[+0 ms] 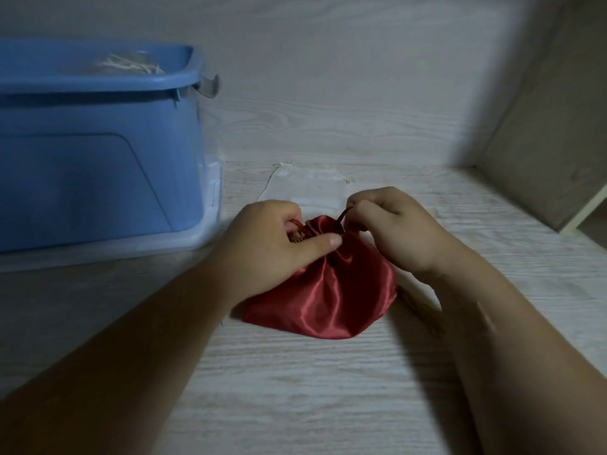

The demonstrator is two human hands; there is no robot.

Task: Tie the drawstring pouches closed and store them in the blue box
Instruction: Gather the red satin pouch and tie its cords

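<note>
**Red pouch gathered at its mouth, a hand on each side**

A red satin pouch [323,290] lies on the pale wood-grain surface [295,372], a little right of centre, its mouth bunched into tight folds at the far end. A dark red drawstring [343,215] rises from the right side of the gathered mouth.

The left hand [272,244] rests on the pouch's left shoulder; its thumb lies flat across the gathers, pressed against the fabric, while the curled fingers close on the cord at the left end of the mouth. The right hand [391,221] sits just beside the mouth on the other side, fingers curled together and pinching the drawstring between thumb and fingertips.

Just beyond the hands a white pouch [305,188] lies flat on the surface, partly hidden by them; whether it touches the red one cannot be told.

To the left stands the blue box [98,165], open-topped, well apart from the red pouch. Pale cords [131,65] show above its rim, blurred. A grey latch [208,87] hangs at its right end. At far right a wooden panel [542,142] stands upright.
</note>
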